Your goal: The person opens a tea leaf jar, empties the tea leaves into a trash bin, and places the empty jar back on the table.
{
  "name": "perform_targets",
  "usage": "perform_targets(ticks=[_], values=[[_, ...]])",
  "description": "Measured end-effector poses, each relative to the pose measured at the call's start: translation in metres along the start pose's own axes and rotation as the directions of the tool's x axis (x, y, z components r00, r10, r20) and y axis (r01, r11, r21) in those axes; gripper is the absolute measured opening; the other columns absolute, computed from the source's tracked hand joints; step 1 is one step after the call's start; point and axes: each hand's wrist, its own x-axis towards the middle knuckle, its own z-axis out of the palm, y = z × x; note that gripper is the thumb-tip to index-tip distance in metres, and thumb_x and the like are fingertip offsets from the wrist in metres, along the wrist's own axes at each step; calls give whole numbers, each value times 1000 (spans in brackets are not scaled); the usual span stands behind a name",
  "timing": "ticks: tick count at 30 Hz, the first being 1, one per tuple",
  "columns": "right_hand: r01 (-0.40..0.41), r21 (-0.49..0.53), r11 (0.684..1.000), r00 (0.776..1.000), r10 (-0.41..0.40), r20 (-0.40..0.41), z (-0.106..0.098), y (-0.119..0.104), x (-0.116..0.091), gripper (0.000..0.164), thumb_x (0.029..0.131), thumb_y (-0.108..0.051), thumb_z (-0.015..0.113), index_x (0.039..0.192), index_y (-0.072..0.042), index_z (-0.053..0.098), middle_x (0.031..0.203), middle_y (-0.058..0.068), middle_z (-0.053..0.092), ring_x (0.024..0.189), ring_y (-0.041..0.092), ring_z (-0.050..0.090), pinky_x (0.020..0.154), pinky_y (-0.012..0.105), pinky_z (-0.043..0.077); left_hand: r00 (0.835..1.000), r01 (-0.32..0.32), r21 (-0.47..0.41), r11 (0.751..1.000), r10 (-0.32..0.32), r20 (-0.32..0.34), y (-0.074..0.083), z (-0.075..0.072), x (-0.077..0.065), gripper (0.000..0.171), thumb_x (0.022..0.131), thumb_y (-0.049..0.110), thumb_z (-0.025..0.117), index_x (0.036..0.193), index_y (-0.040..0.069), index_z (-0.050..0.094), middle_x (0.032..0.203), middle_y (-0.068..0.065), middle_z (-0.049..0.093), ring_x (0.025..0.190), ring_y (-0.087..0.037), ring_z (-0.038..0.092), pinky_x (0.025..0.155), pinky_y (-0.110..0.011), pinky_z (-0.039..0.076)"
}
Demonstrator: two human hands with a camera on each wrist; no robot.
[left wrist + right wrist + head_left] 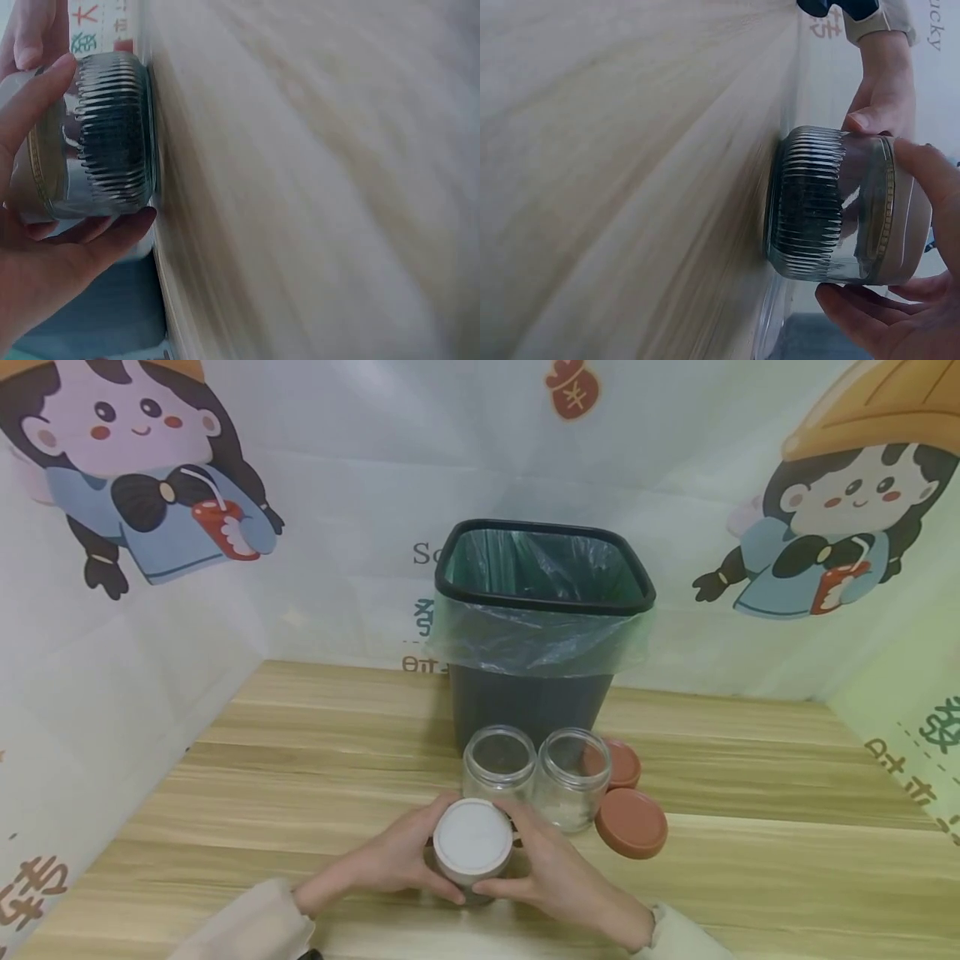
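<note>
A glass jar with a white lid (472, 837) stands upright on the table, close to the front edge of the head view. My left hand (401, 852) grips it from the left, thumb toward me and fingers round the far side. From the right, my right hand (551, 868) holds the same jar in a similar way. Ribbed glass shows on the lower half of the jar (112, 135) in the left wrist view, looking dark inside. In the right wrist view the jar's base (776, 202) is right at the wooden surface.
Two lidless glass jars, a left one (498, 760) and a right one (573, 785), stand just behind my hands. Two red lids, a front one (632, 823) and a back one (624, 764), lie to their right. Behind rises a dark bin (525, 702) with a green liner.
</note>
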Motion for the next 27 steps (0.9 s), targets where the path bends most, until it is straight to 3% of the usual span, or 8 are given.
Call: perform_targets(ticks=[7,13,18,27], values=[[-74,-56,996,997,72,-40,-6,1,-6,80,66,-40,75,127,-2,37,117,5,50,98,14,52,79,28,48,999,-2,54,999,5,-47,5,12,8,85,54,24,84,121,3,37,119,-9,52,108,-22,50,93,-38,41],[-49,-109,993,996,40,-76,-7,3,-9,78,66,-48,71,122,-3,40,113,3,50,99,14,51,80,31,47,995,51,57,997,-46,-84,9,20,11,83,51,23,85,118,5,41,116,-6,54,105,-19,51,92,-36,41],[-74,-174,982,993,57,-102,-6,-1,-8,80,64,-54,70,119,-3,42,109,3,49,97,13,50,77,31,48,991,98,37,994,-94,-100,13,24,14,85,52,25,85,120,5,38,117,-8,53,105,-22,51,92,-39,40],[-66,-265,962,986,21,-168,-3,-3,-8,80,64,-59,66,115,-1,46,103,2,44,90,9,45,72,26,47,986,83,97,992,-67,-153,15,30,15,85,49,28,86,117,4,40,112,-9,56,101,-23,54,89,-37,43]])
